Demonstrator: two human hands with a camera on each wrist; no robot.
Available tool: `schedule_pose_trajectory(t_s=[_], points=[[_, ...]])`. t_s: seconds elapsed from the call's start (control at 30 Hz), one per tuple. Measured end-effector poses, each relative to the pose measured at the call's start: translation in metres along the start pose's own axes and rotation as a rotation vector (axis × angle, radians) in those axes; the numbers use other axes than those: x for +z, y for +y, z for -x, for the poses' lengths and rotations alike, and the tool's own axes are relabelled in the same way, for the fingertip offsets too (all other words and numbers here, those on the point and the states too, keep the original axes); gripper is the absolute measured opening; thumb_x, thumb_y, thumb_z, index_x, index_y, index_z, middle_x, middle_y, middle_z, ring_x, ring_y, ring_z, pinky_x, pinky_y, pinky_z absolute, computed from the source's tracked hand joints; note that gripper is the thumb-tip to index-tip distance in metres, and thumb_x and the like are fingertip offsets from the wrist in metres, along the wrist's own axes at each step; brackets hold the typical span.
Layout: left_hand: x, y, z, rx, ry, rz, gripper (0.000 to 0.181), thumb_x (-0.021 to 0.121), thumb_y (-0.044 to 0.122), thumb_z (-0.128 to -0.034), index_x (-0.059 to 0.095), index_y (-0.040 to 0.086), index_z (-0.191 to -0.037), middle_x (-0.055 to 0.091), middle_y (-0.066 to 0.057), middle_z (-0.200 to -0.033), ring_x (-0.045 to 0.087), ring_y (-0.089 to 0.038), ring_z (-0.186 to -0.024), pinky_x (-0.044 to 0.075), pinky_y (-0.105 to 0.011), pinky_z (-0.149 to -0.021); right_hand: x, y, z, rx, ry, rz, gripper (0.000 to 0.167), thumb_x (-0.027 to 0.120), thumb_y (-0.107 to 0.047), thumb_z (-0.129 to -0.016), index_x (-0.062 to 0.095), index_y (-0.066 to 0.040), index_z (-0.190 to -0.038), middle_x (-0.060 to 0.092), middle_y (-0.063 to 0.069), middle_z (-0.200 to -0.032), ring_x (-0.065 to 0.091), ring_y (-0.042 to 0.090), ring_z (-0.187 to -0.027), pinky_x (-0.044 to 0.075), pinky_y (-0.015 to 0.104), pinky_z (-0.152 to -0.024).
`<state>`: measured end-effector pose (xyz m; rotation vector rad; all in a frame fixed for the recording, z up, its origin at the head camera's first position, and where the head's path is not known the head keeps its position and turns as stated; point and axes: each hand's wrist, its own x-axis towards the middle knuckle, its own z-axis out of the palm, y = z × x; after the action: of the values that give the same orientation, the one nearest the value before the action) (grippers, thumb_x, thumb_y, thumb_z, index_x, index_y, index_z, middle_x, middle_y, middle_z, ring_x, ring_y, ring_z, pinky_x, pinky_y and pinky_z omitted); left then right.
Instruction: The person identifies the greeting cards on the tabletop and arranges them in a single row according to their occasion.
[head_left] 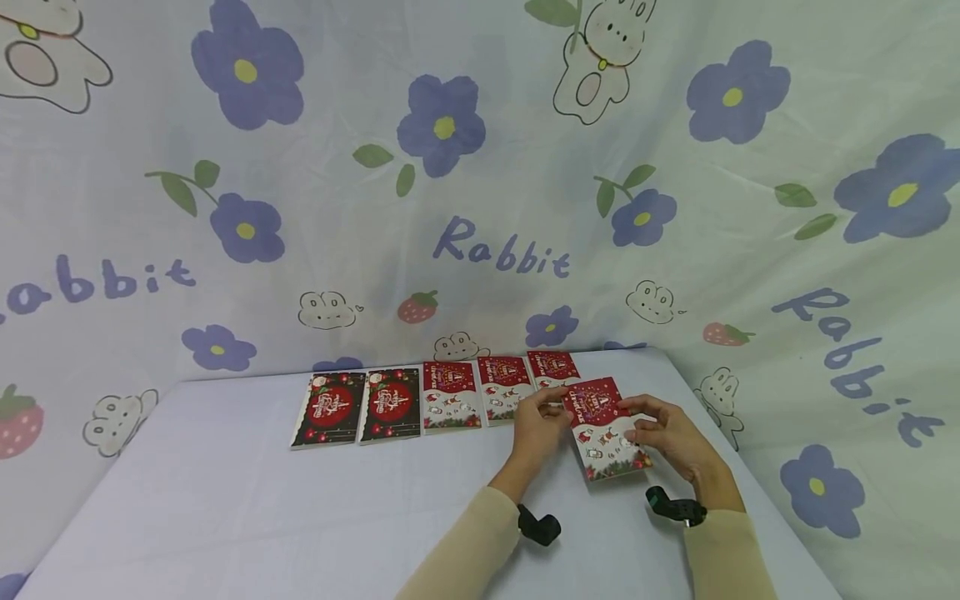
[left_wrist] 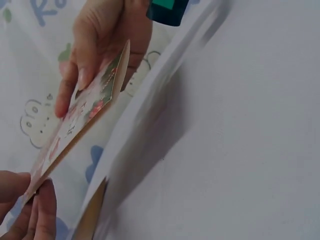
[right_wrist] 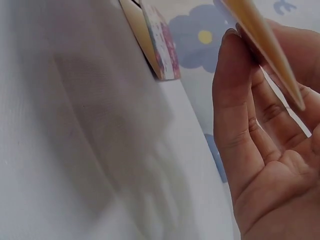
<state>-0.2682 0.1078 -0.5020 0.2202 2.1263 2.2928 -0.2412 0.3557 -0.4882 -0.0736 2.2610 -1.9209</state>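
Both hands hold a red-and-white Christmas card (head_left: pixel 606 437) above the right part of the table, its printed front up. My left hand (head_left: pixel 538 429) pinches the card's upper left edge between thumb and fingers, seen also in the left wrist view. At the right edge my right hand (head_left: pixel 678 440) pinches it, the thumb on the printed face. The right wrist view shows the card's thin edge (right_wrist: pixel 270 47) between thumb and fingers. Behind the left hand, three like red-and-white cards (head_left: pixel 452 398) lie in a row, the rightmost partly hidden.
Two dark cards with red circles (head_left: pixel 327 410) continue the row at its left. A white cloth covers the table (head_left: pixel 300 517). Behind and to the right hangs a curtain (head_left: pixel 337 225) printed with flowers and rabbits. Each wrist bears a black camera mount (head_left: pixel 538 527).
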Motion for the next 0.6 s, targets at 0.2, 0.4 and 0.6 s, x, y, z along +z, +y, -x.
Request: schedule_pose_trajectory(t_s=[0.2,0.4,0.6], points=[[0.001,-0.005,0.008,-0.015,-0.054,0.036,0.049,0.077,-0.013,-0.0848,0.071,0.005,-0.131,0.069,-0.015,-0.119,0.069,-0.025,-0.099,0.06,-0.026,-0.074,0.0,0.001,0.0,-0.009,0.021,-0.004,0.056,0.078,-0.002,-0.092,0.053,0.006,-0.142,0.049,0.019,-0.139,0.051,0.024,-0.104,0.054,0.03,-0.083],[0.004,-0.01,0.018,-0.017,-0.102,0.02,0.053,0.079,-0.013,-0.0848,0.07,0.005,-0.133,0.067,-0.018,-0.123,0.071,-0.028,-0.098,0.059,-0.026,-0.07,0.001,0.0,0.0,0.015,0.059,-0.013,0.058,0.078,-0.005,-0.094,0.053,0.002,-0.145,0.048,0.019,-0.143,0.05,0.027,-0.112,0.055,0.03,-0.088],[0.006,-0.008,0.025,-0.033,-0.102,0.04,0.054,0.079,-0.013,-0.0842,0.07,0.005,-0.134,0.065,-0.012,-0.127,0.07,-0.024,-0.096,0.057,-0.023,-0.067,0.001,0.0,-0.001,0.024,0.072,-0.018,0.059,0.079,-0.006,-0.094,0.053,0.002,-0.146,0.047,0.02,-0.144,0.048,0.029,-0.114,0.055,0.03,-0.089]])
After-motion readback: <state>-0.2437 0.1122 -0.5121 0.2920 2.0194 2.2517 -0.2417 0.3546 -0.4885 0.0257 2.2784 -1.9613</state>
